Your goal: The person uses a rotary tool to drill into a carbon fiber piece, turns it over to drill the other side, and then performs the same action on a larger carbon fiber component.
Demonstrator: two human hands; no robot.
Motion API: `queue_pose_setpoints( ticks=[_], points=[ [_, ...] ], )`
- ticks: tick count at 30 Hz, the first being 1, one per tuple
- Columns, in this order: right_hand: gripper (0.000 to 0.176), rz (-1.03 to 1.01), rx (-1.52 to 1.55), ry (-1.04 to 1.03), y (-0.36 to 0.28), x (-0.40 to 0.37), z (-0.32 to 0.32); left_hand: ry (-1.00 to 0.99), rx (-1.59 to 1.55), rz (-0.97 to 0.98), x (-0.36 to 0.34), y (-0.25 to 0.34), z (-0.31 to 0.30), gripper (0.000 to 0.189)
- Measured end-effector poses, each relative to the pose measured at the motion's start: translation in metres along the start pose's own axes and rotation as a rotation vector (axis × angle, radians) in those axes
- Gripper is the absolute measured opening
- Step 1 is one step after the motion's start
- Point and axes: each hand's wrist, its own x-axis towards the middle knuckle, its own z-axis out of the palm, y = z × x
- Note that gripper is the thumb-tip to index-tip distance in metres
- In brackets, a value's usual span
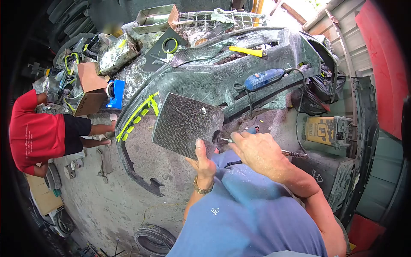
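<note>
My left hand (202, 165), with a watch at the wrist, grips the lower edge of a dark panel (184, 124) with a woven, carbon-fibre look, thumb on its face. The panel is tilted, dusty, and has a rounded notch near its right edge. My right hand (261, 154) is closed around a metal rotary-tool handpiece (294, 153) with a spring at its rear end. Its thin tip points left, right at the notch. A black cable runs from the spring end up toward a blue power tool (263, 79) lying on a dark car bumper (197, 81).
On the bumper lie a yellow-handled tool (247, 52) and strips of yellow-green tape (139, 115). A blue tape dispenser (115, 94) and cardboard box (90, 88) stand left. Another person (40, 130) in red is at far left. A tire (155, 240) lies below; a yellow container (327, 130) stands right.
</note>
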Motion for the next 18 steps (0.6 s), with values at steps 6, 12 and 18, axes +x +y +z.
queue_pose_setpoints(
  ticks=[6,12,18],
  points=[
    [0.029,0.021,-0.026,-0.009,0.001,0.001,0.001,-0.104,0.023,0.002,-0.003,0.003,-0.008,0.035],
    [0.029,0.055,0.014,-0.009,-0.002,0.003,-0.002,-0.139,0.035,0.038,-0.003,-0.002,-0.015,0.036],
    [0.029,0.048,0.008,-0.025,-0.003,0.003,0.000,-0.128,0.037,0.035,-0.003,0.001,-0.014,0.037]
  ],
)
